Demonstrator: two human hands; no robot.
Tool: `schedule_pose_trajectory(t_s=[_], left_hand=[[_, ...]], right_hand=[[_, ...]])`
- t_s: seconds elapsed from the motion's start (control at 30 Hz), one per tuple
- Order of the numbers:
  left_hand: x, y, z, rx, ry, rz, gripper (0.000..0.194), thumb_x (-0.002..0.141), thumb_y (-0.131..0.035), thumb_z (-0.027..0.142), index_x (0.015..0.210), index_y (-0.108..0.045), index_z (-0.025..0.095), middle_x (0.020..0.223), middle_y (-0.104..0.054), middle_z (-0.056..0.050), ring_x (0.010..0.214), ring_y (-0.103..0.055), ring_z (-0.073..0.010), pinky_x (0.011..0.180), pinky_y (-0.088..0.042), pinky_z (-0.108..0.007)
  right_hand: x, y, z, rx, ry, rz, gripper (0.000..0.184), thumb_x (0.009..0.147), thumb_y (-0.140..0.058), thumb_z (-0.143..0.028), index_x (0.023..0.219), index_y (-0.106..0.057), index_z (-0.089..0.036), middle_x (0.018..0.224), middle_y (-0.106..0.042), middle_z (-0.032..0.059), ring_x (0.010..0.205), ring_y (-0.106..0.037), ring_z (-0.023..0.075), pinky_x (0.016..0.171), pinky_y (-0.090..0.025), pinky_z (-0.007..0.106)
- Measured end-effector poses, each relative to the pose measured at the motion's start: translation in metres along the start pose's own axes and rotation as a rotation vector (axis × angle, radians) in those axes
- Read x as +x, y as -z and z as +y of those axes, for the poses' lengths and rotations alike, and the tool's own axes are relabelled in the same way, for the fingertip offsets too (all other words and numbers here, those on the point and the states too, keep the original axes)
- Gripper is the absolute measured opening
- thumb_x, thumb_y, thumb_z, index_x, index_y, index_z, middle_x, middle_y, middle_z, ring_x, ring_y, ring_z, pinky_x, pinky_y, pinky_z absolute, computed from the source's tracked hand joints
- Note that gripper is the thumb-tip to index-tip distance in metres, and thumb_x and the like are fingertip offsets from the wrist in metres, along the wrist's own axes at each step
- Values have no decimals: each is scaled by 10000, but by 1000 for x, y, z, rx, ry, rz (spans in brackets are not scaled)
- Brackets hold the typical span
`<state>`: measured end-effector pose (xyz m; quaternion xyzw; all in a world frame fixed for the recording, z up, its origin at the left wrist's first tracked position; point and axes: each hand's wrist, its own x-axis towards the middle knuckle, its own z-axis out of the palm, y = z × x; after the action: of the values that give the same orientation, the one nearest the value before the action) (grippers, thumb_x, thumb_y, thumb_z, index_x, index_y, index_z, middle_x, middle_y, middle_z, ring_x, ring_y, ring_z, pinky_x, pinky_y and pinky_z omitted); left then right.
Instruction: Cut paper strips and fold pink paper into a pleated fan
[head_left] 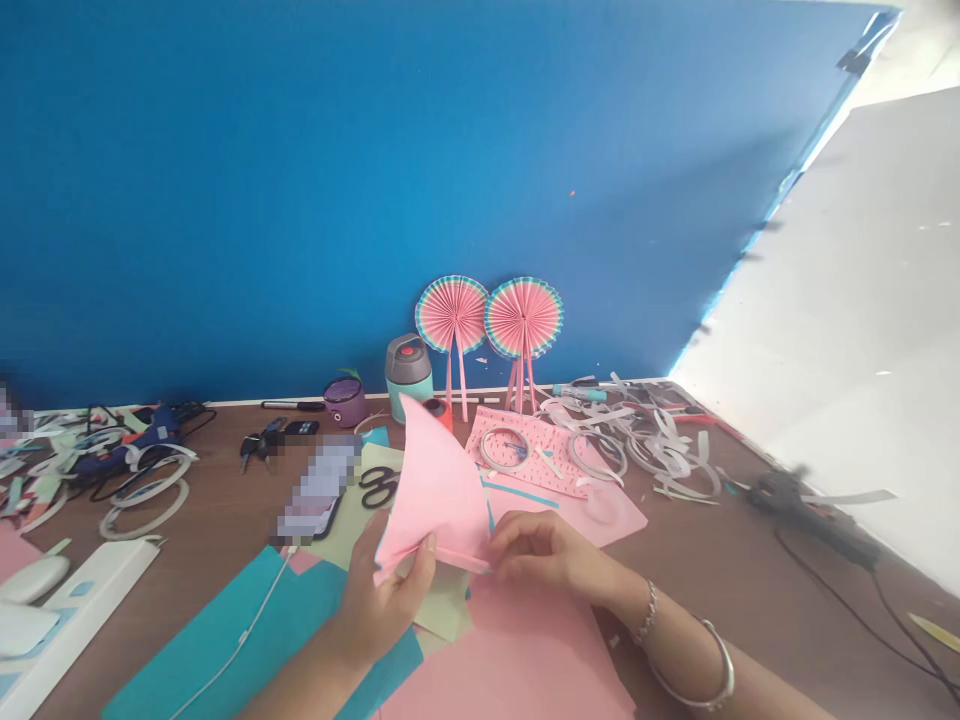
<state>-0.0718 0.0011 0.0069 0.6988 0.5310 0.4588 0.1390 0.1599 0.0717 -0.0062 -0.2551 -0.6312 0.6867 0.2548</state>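
Shows plain pink on the folded paper [442, 485], with blue at the edges. Repeats pink across the two pleated fans [523, 317], banded in teal and cream near the rims. Scatters dark dashes over the patterned pink sheet [536, 435]. Reads blue on the wall [300, 180], brown on the desk [217, 500], teal on the large card [195, 640], mint and grey on the flask [407, 385].

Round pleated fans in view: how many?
2: left fan, nearer the flask; right fan, directly beside it. Both stand before the blue wall; no others visible.
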Motion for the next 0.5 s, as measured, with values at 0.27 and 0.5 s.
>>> schedule_pose_trajectory(t_s=[0.27, 0.5], left_hand=[[-1, 20, -2, 314, -516, 328, 380, 900, -467, 235, 1272, -541, 235, 844, -577, -70, 835, -559, -226, 746, -436, -374], [2, -12, 15, 606, -521, 210, 416, 878, -428, 23, 1226, -570, 200, 677, -528, -1, 685, -496, -152, 706, -335, -314]], right_hand=[[-12, -13, -10, -823, 701, 278, 251, 808, -510, -82, 1022, -568, -199, 773, -594, 38, 669, -536, 144, 564, -446, 264], [-17, -41, -16, -1256, 1084, 384, 326, 800, -629, -234, 1086, -499, -144, 955, -601, 124, 796, -534, 198, 645, -453, 330]])
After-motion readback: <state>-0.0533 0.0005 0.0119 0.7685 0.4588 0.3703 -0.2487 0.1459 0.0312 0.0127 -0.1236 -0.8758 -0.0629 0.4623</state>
